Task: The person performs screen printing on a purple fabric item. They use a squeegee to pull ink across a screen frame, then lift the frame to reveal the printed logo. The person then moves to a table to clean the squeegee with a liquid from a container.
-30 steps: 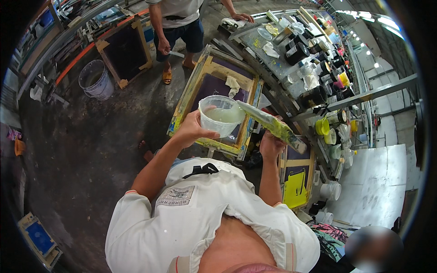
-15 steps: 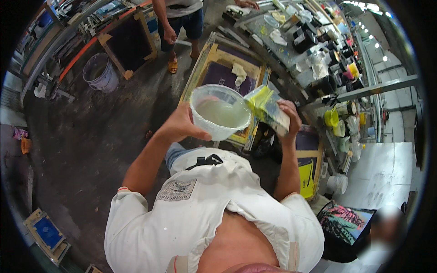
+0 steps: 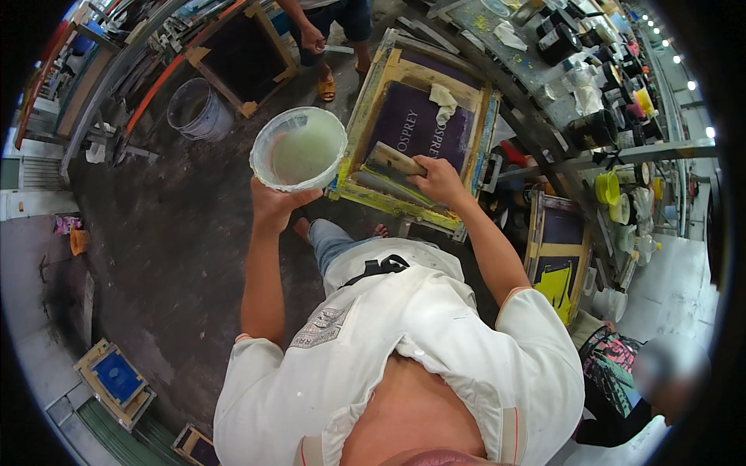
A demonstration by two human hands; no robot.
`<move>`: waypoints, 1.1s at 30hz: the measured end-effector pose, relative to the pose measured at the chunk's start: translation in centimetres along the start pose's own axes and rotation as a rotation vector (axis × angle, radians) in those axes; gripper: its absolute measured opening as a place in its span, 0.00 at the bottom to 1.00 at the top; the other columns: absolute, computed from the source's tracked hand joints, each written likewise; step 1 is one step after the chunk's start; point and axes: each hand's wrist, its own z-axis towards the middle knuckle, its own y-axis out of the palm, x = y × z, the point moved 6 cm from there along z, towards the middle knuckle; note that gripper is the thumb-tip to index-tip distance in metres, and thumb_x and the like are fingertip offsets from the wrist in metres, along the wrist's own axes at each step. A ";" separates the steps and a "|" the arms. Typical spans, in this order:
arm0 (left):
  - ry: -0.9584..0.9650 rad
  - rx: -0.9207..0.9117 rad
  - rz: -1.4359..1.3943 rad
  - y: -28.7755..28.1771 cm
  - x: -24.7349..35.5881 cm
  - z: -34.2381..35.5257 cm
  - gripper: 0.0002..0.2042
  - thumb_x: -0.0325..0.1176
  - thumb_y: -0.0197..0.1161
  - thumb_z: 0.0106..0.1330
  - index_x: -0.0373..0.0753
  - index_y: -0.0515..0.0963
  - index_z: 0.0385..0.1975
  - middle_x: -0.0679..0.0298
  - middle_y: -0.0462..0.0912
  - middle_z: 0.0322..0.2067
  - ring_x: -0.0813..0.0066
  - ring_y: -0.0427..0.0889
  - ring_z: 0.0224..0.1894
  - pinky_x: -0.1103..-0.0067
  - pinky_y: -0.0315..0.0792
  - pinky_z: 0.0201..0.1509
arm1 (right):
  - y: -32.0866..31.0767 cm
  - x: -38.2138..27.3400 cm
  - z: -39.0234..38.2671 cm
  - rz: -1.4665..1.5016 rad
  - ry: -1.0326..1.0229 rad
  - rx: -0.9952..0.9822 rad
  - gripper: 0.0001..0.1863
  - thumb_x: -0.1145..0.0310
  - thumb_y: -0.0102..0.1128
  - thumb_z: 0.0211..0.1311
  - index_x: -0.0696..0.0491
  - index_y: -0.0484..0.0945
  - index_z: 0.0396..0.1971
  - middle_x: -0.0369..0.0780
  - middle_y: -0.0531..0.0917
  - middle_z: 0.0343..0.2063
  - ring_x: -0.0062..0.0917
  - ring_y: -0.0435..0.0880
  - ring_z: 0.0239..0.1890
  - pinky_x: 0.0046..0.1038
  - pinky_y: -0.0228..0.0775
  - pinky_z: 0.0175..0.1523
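Observation:
My left hand [image 3: 278, 203] is closed on a white plastic tub [image 3: 261, 172], gripping it from its near side. Pale greenish-white paste or liquid [image 3: 307, 149] lies inside the tub, which is tilted so its opening faces up toward me. In my right hand [image 3: 438, 183] is a squeegee [image 3: 395, 160] with a wooden grip. It is over the near part of a printing screen [image 3: 381, 116], whose wooden frame has yellow smears; I cannot tell whether the squeegee touches the mesh. A crumpled pale cloth [image 3: 444, 102] lies on the screen.
A grey bucket [image 3: 203, 113] stands on the floor at left, beside a dark framed screen [image 3: 241, 58]. Another person's hand [image 3: 313, 39] and legs are beyond. At right, a bench [image 3: 497, 35] carries several jars and bottles. A person [image 3: 622, 380] is at lower right.
The squeegee has moved from beside the tub's rim down over the screen. The tub has moved left, away from it. The whole view has shifted too.

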 end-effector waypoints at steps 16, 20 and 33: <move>-0.103 0.047 0.070 -3.9 -3.4 1.2 0.50 0.15 0.79 0.39 0.35 0.62 0.69 0.57 0.75 0.60 0.66 0.78 0.60 0.68 0.74 0.64 | 4.5 -0.1 6.5 -0.115 0.016 -0.165 0.25 0.58 0.70 0.55 0.50 0.80 0.53 0.51 0.86 0.39 0.49 0.84 0.44 0.44 0.76 0.49; -0.037 0.053 0.012 -2.8 -2.9 2.3 0.44 0.20 0.82 0.42 0.30 0.67 0.64 0.57 0.81 0.54 0.69 0.82 0.54 0.73 0.77 0.59 | 5.0 0.6 8.3 -0.009 -0.001 -0.267 0.27 0.60 0.72 0.53 0.52 0.81 0.53 0.50 0.86 0.40 0.46 0.85 0.44 0.41 0.76 0.49; -0.165 0.021 0.081 -2.7 -8.6 -0.1 0.45 0.16 0.80 0.42 0.32 0.65 0.65 0.58 0.79 0.56 0.70 0.80 0.56 0.72 0.76 0.61 | 2.6 6.5 6.1 0.507 0.232 -0.561 0.26 0.66 0.72 0.58 0.54 0.78 0.57 0.35 0.84 0.44 0.19 0.78 0.47 0.27 0.69 0.54</move>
